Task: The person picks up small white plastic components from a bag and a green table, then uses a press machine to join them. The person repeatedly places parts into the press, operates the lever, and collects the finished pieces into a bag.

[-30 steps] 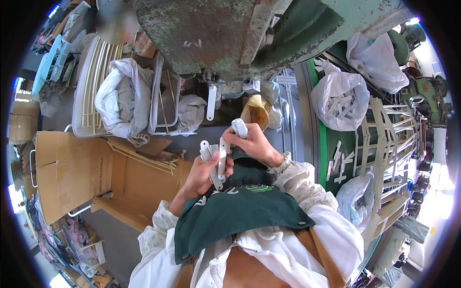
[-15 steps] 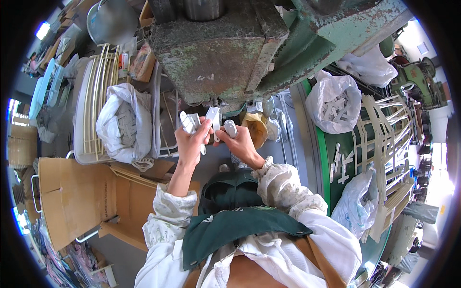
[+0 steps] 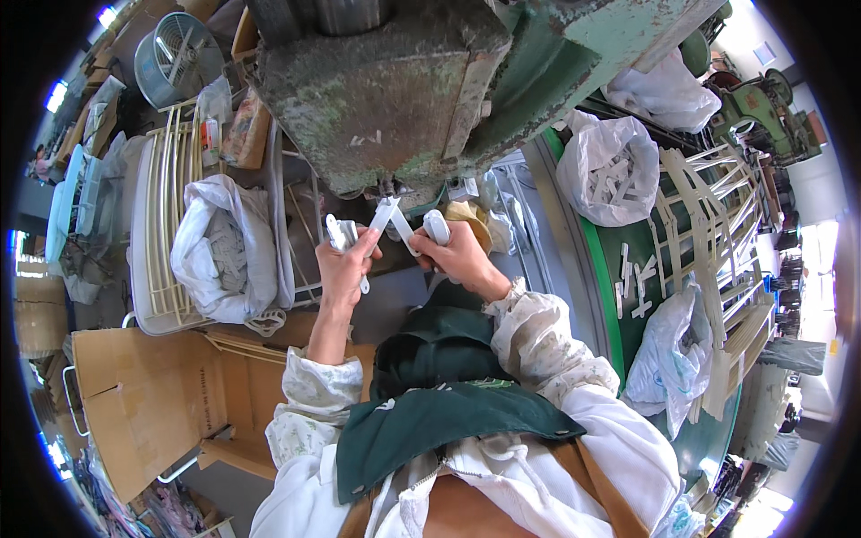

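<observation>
My left hand [image 3: 344,274] is closed round several white flat strips with rounded, holed ends. One white strip [image 3: 381,218] slants up from its thumb and fingertips. Across from it my right hand [image 3: 460,257] grips more white strips [image 3: 437,226], bunched in the palm. Its fingertips pinch another strip [image 3: 404,226], which leans up to the left. The upper ends of the two slanted strips meet in an upside-down V, just below the tool of a worn green press [image 3: 377,125]. Whether those ends are joined is too small to tell.
On the left, a white sack of strips [image 3: 224,255] stands by brass-coloured rods [image 3: 166,224], above an opened cardboard box [image 3: 143,394]. At right, a green table [image 3: 641,235] bears another sack of strips [image 3: 617,175], loose strips [image 3: 637,282], a plastic bag [image 3: 668,359] and slatted frames [image 3: 717,251].
My hands have moved slightly apart. The two pinched strips, close to upright and side by side before, now spread into an upside-down V. The whole view has shifted a little.
</observation>
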Available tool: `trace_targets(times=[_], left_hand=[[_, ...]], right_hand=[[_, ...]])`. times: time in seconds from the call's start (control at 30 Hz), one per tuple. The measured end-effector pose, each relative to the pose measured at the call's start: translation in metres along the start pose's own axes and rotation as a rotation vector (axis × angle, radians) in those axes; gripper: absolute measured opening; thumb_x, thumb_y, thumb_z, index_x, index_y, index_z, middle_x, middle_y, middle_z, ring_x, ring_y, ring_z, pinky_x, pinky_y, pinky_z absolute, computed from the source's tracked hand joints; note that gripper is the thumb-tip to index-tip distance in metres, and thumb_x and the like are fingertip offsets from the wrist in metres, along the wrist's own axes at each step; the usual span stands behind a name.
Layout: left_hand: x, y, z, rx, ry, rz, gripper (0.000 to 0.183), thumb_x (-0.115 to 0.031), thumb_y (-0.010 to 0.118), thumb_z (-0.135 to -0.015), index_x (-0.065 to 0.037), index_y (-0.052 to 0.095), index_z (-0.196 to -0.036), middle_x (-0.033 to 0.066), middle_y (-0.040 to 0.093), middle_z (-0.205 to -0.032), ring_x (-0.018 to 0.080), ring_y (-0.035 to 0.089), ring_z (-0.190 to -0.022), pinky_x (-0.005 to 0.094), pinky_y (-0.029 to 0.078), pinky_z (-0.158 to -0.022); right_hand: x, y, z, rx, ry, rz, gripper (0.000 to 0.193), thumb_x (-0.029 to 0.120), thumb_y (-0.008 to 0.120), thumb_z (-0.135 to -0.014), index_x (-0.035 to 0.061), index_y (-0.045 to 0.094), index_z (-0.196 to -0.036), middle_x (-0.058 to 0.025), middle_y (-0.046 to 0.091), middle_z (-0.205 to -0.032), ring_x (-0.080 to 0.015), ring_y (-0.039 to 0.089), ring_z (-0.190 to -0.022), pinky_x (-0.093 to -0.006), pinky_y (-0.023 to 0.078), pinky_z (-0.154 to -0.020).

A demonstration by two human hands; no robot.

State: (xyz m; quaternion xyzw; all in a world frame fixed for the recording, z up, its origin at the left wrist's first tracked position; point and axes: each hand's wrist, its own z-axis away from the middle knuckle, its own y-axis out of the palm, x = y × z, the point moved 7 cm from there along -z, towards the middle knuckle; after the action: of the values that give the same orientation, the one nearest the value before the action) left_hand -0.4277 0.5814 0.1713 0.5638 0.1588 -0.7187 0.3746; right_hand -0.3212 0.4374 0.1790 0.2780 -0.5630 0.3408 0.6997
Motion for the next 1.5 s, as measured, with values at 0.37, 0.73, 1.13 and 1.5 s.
trace_targets(times=[0.37,0.73,1.13,1.5], left_hand=[[0.006,-0.005,-0.006,0.014,-0.053,0.09,0.01,-0.008,0.07,-0.082,0.001,0.065,-0.084,0.0054,0.057,-0.061,0.0041,0.042,-0.043,0.018,0.027,-0.039],[0.028,-0.019,0.03,0.032,-0.123,0.094,0.016,-0.014,0.067,-0.083,0.001,0.063,-0.081,0.0091,0.061,-0.063,0.0077,0.043,-0.041,0.021,0.028,-0.039],[0.03,0.048,0.021,0.036,-0.15,0.274,0.016,-0.015,0.066,-0.088,0.0,0.066,-0.096,-0.0033,0.044,-0.053,0.0036,0.032,-0.039,0.0208,0.02,-0.037],[0.0,0.034,-0.003,-0.039,0.014,0.217,0.017,-0.012,0.07,-0.085,0.002,0.068,-0.095,-0.003,0.054,-0.059,0.0016,0.039,-0.043,0.0191,0.024,-0.038]], right_hand=[[0.01,-0.009,-0.012,0.074,-0.146,0.174,0.02,0.021,0.063,-0.089,0.0029,0.066,-0.081,0.0021,0.057,-0.06,-0.0022,0.045,-0.05,-0.0206,0.034,-0.046],[-0.001,-0.22,0.04,-0.767,-0.204,-0.195,0.016,0.019,0.064,-0.086,0.0034,0.067,-0.081,0.0013,0.059,-0.059,-0.0063,0.049,-0.049,-0.0249,0.038,-0.044],[0.03,-0.032,-0.006,0.143,-0.02,-0.122,0.024,0.011,0.047,-0.096,0.0001,0.046,-0.117,-0.0086,0.064,-0.085,-0.0127,0.062,-0.063,-0.0227,0.045,-0.047],[0.038,0.008,-0.023,0.231,-0.009,-0.151,0.024,0.018,0.054,-0.096,-0.0029,0.045,-0.103,-0.0106,0.063,-0.075,-0.0147,0.063,-0.059,-0.023,0.048,-0.047]])
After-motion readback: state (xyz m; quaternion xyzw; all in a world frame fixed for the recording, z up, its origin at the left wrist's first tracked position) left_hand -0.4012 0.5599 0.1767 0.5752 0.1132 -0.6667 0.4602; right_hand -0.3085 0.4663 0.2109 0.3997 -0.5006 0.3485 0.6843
